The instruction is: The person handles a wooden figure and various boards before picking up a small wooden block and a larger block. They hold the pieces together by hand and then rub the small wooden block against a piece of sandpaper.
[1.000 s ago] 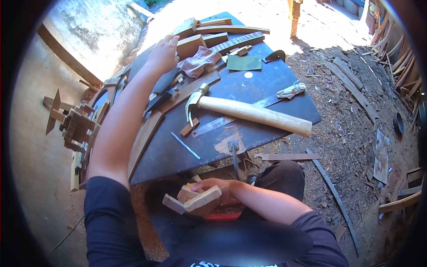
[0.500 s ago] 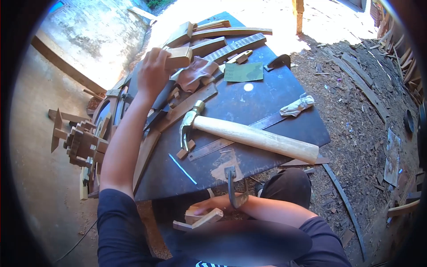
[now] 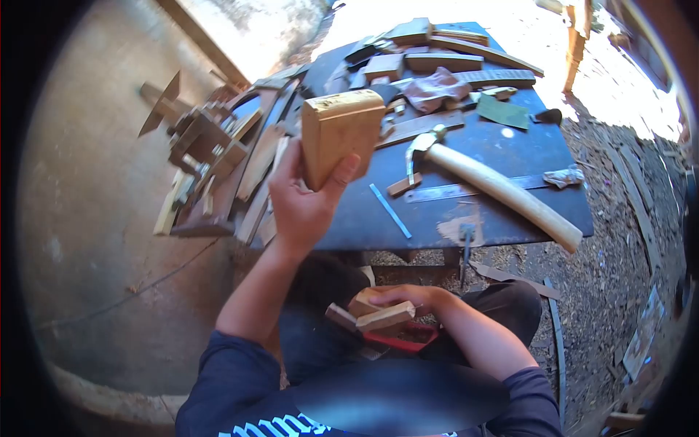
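Observation:
My left hand [image 3: 303, 202] holds a light wooden block [image 3: 340, 133] raised in front of the dark worktable [image 3: 502, 153], fingers wrapped around its lower end. My right hand [image 3: 403, 296] rests low on my lap, gripping a small assembly of wooden pieces [image 3: 369, 314] over something red [image 3: 408, 339]. A hammer with a pale wooden handle [image 3: 502, 191] lies on the table to the right of the raised block.
On the table lie a metal ruler [image 3: 466, 191], a blue strip [image 3: 389, 210], a pink rag [image 3: 435, 86], a green sheet [image 3: 504, 112], a crumpled cloth [image 3: 564, 176] and several wood pieces at the far end. Stacked wood offcuts [image 3: 211, 146] sit left. Wood chips cover the ground right.
My left hand has lifted the wooden block off the far end of the table and brought it back toward me, held up. The right hand stays on the lap with its wooden pieces.

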Demonstrator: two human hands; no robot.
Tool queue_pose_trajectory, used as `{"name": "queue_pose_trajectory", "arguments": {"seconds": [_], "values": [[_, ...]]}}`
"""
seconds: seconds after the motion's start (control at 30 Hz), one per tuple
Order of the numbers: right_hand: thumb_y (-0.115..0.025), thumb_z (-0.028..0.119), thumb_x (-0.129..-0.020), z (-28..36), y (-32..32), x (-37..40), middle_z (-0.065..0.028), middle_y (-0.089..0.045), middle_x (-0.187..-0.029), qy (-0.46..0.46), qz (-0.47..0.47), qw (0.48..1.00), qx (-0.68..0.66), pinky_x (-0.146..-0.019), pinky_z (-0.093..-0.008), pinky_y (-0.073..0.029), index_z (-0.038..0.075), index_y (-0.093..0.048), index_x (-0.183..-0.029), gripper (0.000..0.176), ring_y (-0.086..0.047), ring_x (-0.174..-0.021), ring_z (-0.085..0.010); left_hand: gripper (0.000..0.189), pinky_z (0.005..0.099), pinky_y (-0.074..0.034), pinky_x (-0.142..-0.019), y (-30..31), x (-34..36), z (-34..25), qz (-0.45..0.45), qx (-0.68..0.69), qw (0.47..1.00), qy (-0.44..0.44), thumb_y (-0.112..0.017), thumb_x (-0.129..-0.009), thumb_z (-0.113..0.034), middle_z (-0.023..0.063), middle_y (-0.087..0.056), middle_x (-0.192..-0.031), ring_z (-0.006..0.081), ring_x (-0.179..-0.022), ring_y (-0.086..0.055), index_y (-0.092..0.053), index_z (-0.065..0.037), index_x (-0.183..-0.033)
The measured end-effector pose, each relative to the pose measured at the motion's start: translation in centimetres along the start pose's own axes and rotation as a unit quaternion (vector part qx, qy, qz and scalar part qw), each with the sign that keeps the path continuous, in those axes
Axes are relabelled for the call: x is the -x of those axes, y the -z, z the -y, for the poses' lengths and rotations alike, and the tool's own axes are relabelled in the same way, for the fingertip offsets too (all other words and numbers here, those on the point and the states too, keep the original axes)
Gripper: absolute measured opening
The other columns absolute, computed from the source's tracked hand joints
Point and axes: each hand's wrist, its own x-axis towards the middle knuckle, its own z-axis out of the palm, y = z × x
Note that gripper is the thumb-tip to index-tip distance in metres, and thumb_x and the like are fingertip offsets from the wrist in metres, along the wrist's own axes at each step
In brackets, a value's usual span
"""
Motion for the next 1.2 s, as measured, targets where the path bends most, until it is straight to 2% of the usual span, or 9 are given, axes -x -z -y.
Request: {"name": "queue_pose_trajectory", "arguments": {"seconds": [0.2,0.33,0.43,0.5,0.73,0.97,1.07,1.13,1.2], "values": [[-0.06,0.045,-0.104,-0.1,-0.6,0.0,-0.0094,-0.064,-0.136,-0.008,-0.033,0.999,-0.009,-0.102,-0.038,-0.052,0.012,-0.046,-0.151,0.059,-0.065,-0.12,-0.0199,0.037,0.0266,-0.057,-0.081,2.5,6.0,0.4,-0.011,0.239,0.956,0.168,-0.071,-0.102,-0.026,0.0056,-0.072,-0.111,0.0108,-0.093,-0.069,-0.063,0.0,-0.128],[-0.06,0.042,-0.104,-0.7,0.5,-0.3,-0.0096,-0.063,-0.139,-0.005,-0.033,0.999,-0.029,-0.101,-0.0417,-0.053,0.013,-0.044,-0.154,0.059,-0.065,-0.121,-0.0219,0.054,0.0414,-0.063,-0.082,4.3,8.4,-0.8,0.012,0.421,0.823,0.38,-0.042,-0.111,-0.045,0.0169,-0.071,-0.118,0.029,-0.097,-0.075,-0.055,-0.002,-0.139],[-0.06,0.042,-0.104,-1.0,1.1,-0.3,-0.0102,-0.063,-0.138,-0.019,-0.076,0.996,-0.036,-0.102,-0.0432,-0.054,0.013,-0.045,-0.153,0.058,-0.065,-0.122,-0.0226,0.058,0.0385,-0.064,-0.075,5.3,9.5,0.1,0.019,0.597,0.673,0.435,-0.039,-0.111,-0.048,0.0186,-0.071,-0.12,0.0299,-0.096,-0.075,-0.05,-0.003,-0.146],[-0.059,0.041,-0.105,-0.9,1.1,-0.1,-0.0105,-0.063,-0.137,-0.018,-0.076,0.997,-0.023,-0.101,-0.0426,-0.055,0.013,-0.045,-0.151,0.056,-0.066,-0.121,-0.0228,0.061,0.0352,-0.064,-0.062,5.9,10.0,0.8,0.055,0.693,0.574,0.433,-0.036,-0.112,-0.046,0.0215,-0.065,-0.13,0.028,-0.087,-0.074,-0.039,-0.002,-0.155],[-0.057,0.039,-0.106,-1.1,1.2,0.3,-0.0108,-0.064,-0.134,-0.019,-0.092,0.995,-0.035,-0.098,-0.0387,-0.056,0.012,-0.046,-0.15,0.053,-0.068,-0.117,-0.0207,0.063,0.0317,-0.061,-0.048,5.7,11.3,1.8,0.109,0.751,0.508,0.408,-0.032,-0.112,-0.041,0.026,-0.049,-0.149,0.0218,-0.075,-0.07,-0.031,0.001,-0.159],[-0.056,0.041,-0.107,-1.3,1.4,0.6,-0.0094,-0.064,-0.133,-0.012,-0.084,0.996,-0.025,-0.096,-0.0349,-0.056,0.012,-0.046,-0.151,0.053,-0.067,-0.116,-0.0166,0.08,0.0273,-0.05,-0.04,4.7,12.7,5.2,0.265,0.831,0.378,0.31,-0.041,-0.106,-0.05,0.0288,-0.066,-0.097,0.0193,-0.05,-0.06,-0.029,0.012,-0.155],[-0.057,0.041,-0.107,-1.2,1.1,0.7,-0.0089,-0.064,-0.133,-0.007,-0.088,0.996,0.0,-0.096,-0.0337,-0.056,0.012,-0.046,-0.151,0.054,-0.067,-0.116,-0.0155,0.085,0.0268,-0.05,-0.04,5.0,12.7,5.6,0.309,0.812,0.391,0.303,-0.046,-0.103,-0.052,0.0212,-0.061,-0.076,0.0187,-0.048,-0.058,-0.031,0.016,-0.152],[-0.057,0.041,-0.107,-1.2,0.8,0.8,-0.0087,-0.064,-0.132,-0.009,-0.097,0.995,-0.008,-0.096,-0.0329,-0.055,0.012,-0.046,-0.151,0.054,-0.066,-0.116,-0.015,0.082,0.0266,-0.055,-0.048,5.7,13.1,5.0,0.272,0.781,0.438,0.353,-0.055,-0.099,-0.052,0.03,-0.068,-0.1,0.0241,-0.067,-0.072,-0.043,0.013,-0.148],[-0.057,0.041,-0.107,-1.3,1.0,0.8,-0.0086,-0.064,-0.132,-0.01,-0.097,0.995,-0.012,-0.096,-0.0326,-0.055,0.012,-0.046,-0.152,0.054,-0.067,-0.116,-0.0149,0.08,0.0308,-0.048,-0.046,6.4,13.5,3.7,0.219,0.726,0.515,0.401,-0.056,-0.097,-0.052,0.0288,-0.068,-0.09,0.0236,-0.059,-0.064,-0.049,0.016,-0.138]]}}
